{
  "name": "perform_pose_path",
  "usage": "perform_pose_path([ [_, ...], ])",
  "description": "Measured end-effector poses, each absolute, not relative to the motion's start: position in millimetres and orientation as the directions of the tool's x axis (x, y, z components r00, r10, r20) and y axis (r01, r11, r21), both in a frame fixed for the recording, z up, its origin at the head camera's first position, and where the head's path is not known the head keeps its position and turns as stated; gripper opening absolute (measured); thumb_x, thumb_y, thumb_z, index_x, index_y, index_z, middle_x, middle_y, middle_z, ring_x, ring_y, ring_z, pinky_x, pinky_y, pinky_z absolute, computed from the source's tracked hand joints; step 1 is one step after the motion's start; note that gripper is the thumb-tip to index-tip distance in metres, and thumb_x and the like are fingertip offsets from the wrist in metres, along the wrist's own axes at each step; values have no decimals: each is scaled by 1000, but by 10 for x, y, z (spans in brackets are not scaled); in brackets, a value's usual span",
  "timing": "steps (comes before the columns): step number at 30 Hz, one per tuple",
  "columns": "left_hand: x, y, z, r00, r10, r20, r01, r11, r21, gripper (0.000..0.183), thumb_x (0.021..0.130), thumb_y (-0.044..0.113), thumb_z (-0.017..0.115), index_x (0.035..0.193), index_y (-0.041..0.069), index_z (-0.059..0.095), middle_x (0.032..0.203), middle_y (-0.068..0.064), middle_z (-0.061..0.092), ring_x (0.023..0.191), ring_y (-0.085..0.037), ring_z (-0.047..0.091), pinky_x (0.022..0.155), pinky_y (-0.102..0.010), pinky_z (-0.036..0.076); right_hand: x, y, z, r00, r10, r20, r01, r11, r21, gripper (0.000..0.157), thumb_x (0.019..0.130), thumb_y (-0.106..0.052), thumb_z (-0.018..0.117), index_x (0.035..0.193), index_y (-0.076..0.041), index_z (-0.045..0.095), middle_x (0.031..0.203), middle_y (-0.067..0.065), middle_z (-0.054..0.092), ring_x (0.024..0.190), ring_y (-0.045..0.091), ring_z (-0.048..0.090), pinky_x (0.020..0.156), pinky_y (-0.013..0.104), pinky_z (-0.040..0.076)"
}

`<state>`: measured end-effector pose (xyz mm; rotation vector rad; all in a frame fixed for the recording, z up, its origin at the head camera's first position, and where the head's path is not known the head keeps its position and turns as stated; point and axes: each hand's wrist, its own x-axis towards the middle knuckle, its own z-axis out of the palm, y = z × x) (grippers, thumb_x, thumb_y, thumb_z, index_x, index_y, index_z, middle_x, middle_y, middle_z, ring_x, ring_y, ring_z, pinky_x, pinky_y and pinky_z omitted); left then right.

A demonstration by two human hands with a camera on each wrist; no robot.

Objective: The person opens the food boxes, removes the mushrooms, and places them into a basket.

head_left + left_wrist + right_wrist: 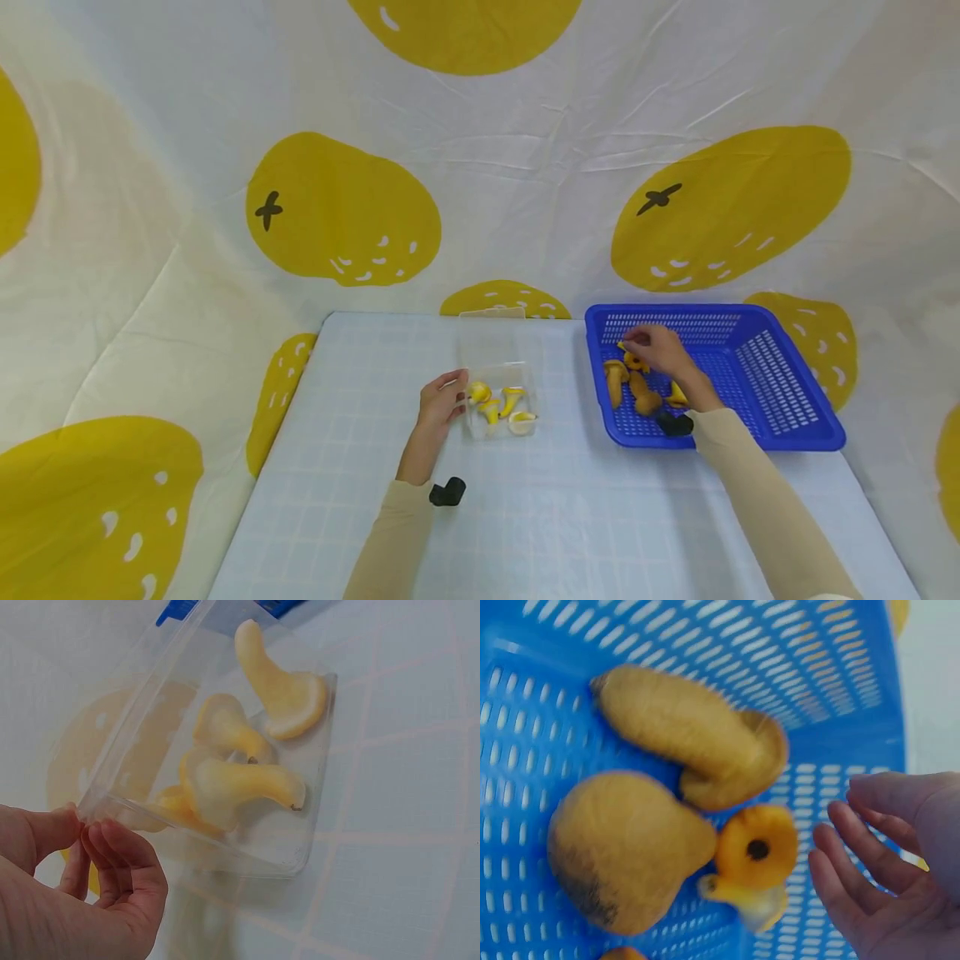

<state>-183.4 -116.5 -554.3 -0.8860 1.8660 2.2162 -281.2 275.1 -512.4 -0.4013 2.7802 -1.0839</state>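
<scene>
Mushrooms (244, 784) lie in clear box (498, 432), whose edge your left hand (441, 402) pinches. Your right hand (658, 348), fingers parted, hovers over the blue basket (765, 358). Probably you are selecting; next should need a gentle pinch.

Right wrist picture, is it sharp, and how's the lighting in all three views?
Right wrist view: brightly lit, but the upper brown mushroom looks slightly soft-edged; left wrist view: dimmer and greyer around the clear box; head view: fairly even light, with a soft shadow on the table beside the right sleeve.
</scene>
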Motion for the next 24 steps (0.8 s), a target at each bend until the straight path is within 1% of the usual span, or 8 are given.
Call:
perform_pose_path([
  [3,-1829,-1168,-5536,-823,-275,-497,-443,-237,865,32,98,25,73,125,6,71,103,-5,62,85,-19,56,77,-32,53,-2770,2680,-5060,-952,-307,4,-220,675,-704,25,102,-8,64,117,12,65,110,28,69,101,43,67,87,52,57],
  [5,-1823,-1168,-5526,-823,-277,-495,-441,-237,866,33,98,25,73,125,6,70,103,-6,62,85,-19,56,75,-31,53,-2747,2633,-5027,-950,-311,24,-233,656,-718,24,102,-10,64,117,10,66,110,27,69,101,42,67,86,49,58],
  [8,-1821,-1166,-5517,-820,-281,-499,-445,-235,864,34,98,26,74,125,6,71,104,-6,62,85,-19,56,71,-27,52,-2712,2559,-4990,-953,-302,36,-229,636,-737,23,103,-14,65,116,5,67,110,23,70,101,38,68,84,38,58],
  [11,-1829,-1161,-5514,-815,-278,-508,-455,-236,859,34,98,27,74,125,7,71,105,-6,61,86,-19,56,70,-25,51,-2678,2481,-4954,-952,-302,40,-227,615,-756,23,103,-16,65,116,3,67,110,21,69,102,36,67,80,26,56],
  [13,-1834,-1162,-5515,-816,-276,-508,-456,-235,859,34,98,27,73,126,6,70,104,-6,61,85,-19,56,69,-25,51,-2653,2417,-4926,-948,-314,48,-235,592,-771,23,103,-17,65,115,2,67,109,20,69,101,36,67,77,22,55],
  [20,-1835,-1175,-5523,-832,-268,-486,-430,-244,869,33,99,24,72,126,4,70,96,-3,64,79,-15,56,65,-24,51,-2556,2133,-4813,-935,-346,81,-267,533,-803,20,101,-13,67,113,3,68,106,19,70,96,33,67,78,17,52],
  [22,-1833,-1178,-5520,-831,-268,-488,-431,-245,868,33,99,23,72,126,4,70,97,-3,63,79,-15,56,65,-24,51,-2530,2046,-4798,-932,-353,81,-268,521,-810,18,101,-11,67,113,3,68,105,19,70,96,33,67,80,17,53],
  [24,-1836,-1179,-5518,-829,-266,-492,-436,-243,866,33,99,24,72,126,4,70,98,-3,62,81,-16,56,66,-24,51,-2505,1956,-4790,-929,-362,73,-265,516,-815,18,101,-10,67,113,3,68,105,18,70,96,32,67,83,21,54],
])
